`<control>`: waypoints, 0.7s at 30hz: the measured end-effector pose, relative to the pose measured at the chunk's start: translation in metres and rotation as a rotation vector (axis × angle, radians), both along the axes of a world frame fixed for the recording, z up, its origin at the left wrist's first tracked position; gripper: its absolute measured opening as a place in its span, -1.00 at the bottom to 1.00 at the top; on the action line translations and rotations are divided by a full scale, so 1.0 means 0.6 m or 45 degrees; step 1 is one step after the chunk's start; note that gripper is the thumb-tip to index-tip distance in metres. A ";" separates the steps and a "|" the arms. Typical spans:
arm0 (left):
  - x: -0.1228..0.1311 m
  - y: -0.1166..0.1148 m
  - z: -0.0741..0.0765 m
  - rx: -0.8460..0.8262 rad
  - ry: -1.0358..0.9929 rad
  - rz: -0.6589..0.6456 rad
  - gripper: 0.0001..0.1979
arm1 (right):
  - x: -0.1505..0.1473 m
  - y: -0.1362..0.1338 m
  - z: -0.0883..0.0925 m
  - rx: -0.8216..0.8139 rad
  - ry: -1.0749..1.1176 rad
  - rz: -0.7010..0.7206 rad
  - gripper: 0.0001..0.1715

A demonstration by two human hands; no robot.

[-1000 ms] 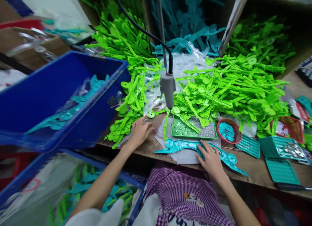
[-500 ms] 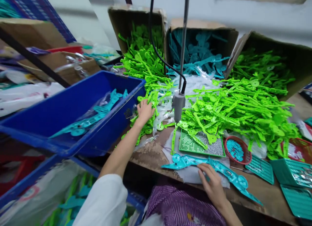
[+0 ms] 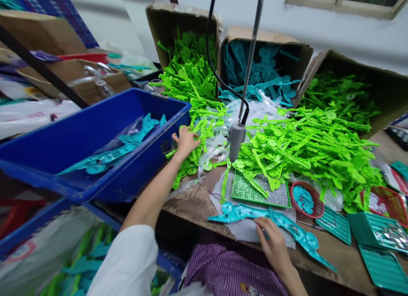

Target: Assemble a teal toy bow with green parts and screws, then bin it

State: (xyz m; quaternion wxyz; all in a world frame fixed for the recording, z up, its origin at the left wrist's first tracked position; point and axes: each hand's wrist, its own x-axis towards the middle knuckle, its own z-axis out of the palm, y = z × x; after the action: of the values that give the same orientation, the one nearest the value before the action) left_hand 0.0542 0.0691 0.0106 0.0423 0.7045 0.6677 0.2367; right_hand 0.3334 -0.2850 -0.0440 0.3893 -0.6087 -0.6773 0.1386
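My left hand [image 3: 185, 141] is over the left pile of green plastic parts [image 3: 204, 130], beside the blue bin's right wall, its fingers spread. My right hand [image 3: 270, 238] rests on the long teal plastic part [image 3: 251, 212] at the table's front edge, fingers bent over its middle; whether they grip it is hard to see. Under this part lies a pale cloth [image 3: 244, 230]. Above the table hangs a grey electric screwdriver [image 3: 237, 140], its tip near a green part [image 3: 225, 183] that stands slanted by the screw tray.
A blue bin [image 3: 140, 168] with teal parts stands left. A green tray of screws [image 3: 277, 196], a red basket of small teal pieces [image 3: 307, 199] and teal trays [image 3: 378, 234] lie right of centre. Cardboard boxes [image 3: 267, 34] full of parts line the back.
My left hand has shifted slightly left over the green pile, and its fingers are spread wider. My right hand stays on the teal part. The whole view has shifted a little.
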 end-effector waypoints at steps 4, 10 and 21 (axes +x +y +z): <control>0.015 0.006 0.036 0.317 -0.338 -0.049 -0.78 | -0.014 0.010 0.025 -0.003 0.083 0.040 -0.74; 0.051 -0.054 0.038 0.659 -0.397 -0.249 -0.68 | -0.076 0.118 0.123 -0.122 0.575 0.057 -0.63; 0.022 -0.316 -0.049 0.980 0.111 -1.162 -0.64 | -0.067 0.106 0.075 -0.527 0.851 0.286 -0.56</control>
State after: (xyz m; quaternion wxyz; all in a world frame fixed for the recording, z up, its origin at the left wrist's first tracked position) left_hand 0.0677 -0.1203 -0.0189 -0.1462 0.8939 0.1649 0.3904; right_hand 0.2933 -0.2213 0.0009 0.4397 -0.5177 -0.5337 0.5038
